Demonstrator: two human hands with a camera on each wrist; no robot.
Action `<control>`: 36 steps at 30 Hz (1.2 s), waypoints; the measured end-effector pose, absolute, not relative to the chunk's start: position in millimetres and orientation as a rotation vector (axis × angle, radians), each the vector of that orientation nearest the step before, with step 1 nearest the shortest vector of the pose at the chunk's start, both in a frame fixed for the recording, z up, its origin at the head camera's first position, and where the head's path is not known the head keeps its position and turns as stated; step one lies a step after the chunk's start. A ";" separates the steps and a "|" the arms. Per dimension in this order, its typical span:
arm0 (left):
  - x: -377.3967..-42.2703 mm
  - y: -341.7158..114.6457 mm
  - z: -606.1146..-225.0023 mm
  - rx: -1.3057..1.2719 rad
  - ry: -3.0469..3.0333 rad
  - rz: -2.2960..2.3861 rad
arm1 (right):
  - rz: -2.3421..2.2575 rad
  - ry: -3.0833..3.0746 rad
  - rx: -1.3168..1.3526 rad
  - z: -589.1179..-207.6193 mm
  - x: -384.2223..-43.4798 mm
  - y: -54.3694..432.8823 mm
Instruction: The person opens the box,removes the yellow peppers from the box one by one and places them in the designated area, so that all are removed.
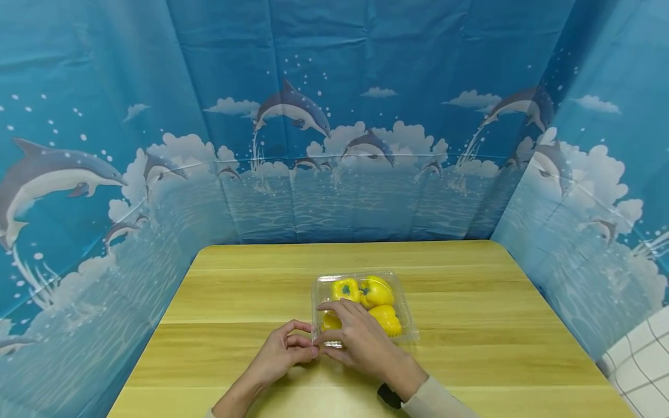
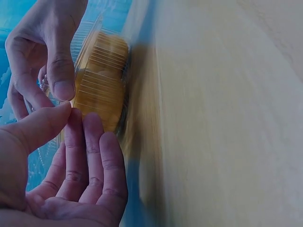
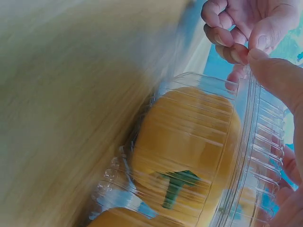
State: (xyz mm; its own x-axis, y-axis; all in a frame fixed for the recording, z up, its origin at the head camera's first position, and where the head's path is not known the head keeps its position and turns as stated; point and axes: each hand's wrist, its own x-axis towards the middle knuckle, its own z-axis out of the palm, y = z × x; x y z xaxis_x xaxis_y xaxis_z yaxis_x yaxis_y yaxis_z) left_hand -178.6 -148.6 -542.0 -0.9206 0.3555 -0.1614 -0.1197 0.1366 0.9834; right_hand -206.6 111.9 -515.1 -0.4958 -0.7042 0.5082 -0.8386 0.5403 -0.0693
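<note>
A clear plastic clamshell box (image 1: 355, 274) with ribbed sides sits on the table, holding several yellow bell peppers (image 1: 377, 292). Its lid lies over the peppers. At the near left corner my left hand (image 1: 279, 355) pinches the rim between thumb and fingertips. My right hand (image 1: 360, 342) reaches over the lid, its fingers curled on the top and its thumb at that same corner, close against the left fingertips. In the right wrist view, one bell pepper (image 3: 189, 137) with a green stem shows through the ribbed wall. The left wrist view has both thumbs meeting at the corner.
The wood-grain table (image 1: 235, 290) extends on all sides of the box. Blue curtains (image 1: 334, 203) printed with dolphins hang behind and beside it. A dark band (image 1: 389, 396) is on the right wrist. A white gridded surface (image 1: 640, 354) lies at the far right.
</note>
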 end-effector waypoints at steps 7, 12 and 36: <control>-180.3 -149.0 -542.2 0.246 2.043 1.844 | 0.440 -2.344 1.228 -517.4 -206.4 112.4; -181.0 -150.1 -543.4 0.217 2.037 1.855 | 0.453 -2.333 1.224 -519.2 -208.0 110.6; -181.0 -142.7 -545.0 0.174 1.939 1.980 | 0.499 -2.187 1.256 -526.2 -210.0 112.0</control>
State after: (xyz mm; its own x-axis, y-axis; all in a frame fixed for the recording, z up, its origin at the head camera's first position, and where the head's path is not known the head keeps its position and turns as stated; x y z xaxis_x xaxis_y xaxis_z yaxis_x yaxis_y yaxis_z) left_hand -181.0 -142.7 -545.0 -0.9268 0.3386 -0.1624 -0.1694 0.0089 0.9855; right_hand -210.0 112.0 -526.2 -0.4021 -0.6603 0.6343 -0.8702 0.4911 -0.0403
